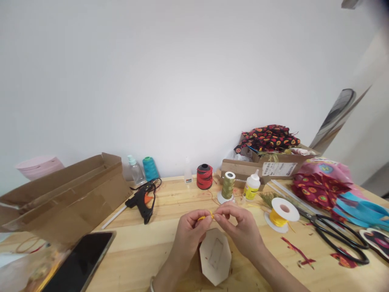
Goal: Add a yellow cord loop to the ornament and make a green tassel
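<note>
Between my two hands, at the middle of the table, is a short piece of yellow cord (201,218). My left hand (193,229) pinches it between thumb and fingertips. My right hand (235,225) has its thumb and forefinger closed on the cord's other side, and the fingertips of both hands nearly meet. Just below them stands an elongated octagonal box (215,259) with a pale top, a faint rectangular outline on it and a dark red side. Further right, a white spool of yellow cord (278,219) stands on the table.
Black scissors (337,235) and fabric scraps (299,251) lie at right. A glue gun (142,202), a phone (82,261) and a long cardboard box (69,198) are at left. Behind my hands stand red thread (204,177), olive thread (228,187) and a glue bottle (252,186).
</note>
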Demonstrator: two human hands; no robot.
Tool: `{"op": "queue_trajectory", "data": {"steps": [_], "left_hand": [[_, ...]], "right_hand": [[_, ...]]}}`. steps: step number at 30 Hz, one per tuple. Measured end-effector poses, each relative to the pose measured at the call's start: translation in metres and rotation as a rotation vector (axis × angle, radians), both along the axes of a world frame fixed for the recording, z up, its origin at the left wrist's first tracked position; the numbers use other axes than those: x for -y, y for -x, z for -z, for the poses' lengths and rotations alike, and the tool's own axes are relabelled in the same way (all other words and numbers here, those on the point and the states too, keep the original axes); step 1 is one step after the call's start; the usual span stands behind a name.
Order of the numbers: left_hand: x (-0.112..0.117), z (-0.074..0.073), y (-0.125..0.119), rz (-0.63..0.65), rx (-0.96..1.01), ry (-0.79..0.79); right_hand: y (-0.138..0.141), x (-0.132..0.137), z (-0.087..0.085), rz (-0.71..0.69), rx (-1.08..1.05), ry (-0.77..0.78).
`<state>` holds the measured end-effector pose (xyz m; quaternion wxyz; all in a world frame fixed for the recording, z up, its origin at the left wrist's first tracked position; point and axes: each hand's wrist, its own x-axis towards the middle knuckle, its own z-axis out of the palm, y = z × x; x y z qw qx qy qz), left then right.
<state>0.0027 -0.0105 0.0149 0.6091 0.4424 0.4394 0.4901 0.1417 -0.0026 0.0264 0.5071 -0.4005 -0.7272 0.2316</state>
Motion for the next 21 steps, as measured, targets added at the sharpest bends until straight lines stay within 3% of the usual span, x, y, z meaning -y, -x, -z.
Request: {"op": "queue_trajectory", "data": {"steps": [4, 7, 16, 21], "left_hand": [[-0.001, 0.0, 0.0, 0.0, 0.04, 0.008], [-0.001, 0.002, 0.0, -0.01, 0.056, 0.023], [-0.002, 0.004, 0.002, -0.032, -0.036, 0.009], [-0.001, 0.001, 0.001, -0.021, -0.073, 0.003]], "right_hand": [[-0.002, 0.0, 0.0, 0.05, 0.088, -0.3], [-0.006, 0.0, 0.0, 0.062, 0.226, -0.429], [-0.01, -0.001, -0.003, 0.093, 0.438, -0.565], [-0.013, -0.003, -0.002, 0.062, 0.511, -0.555]]}}
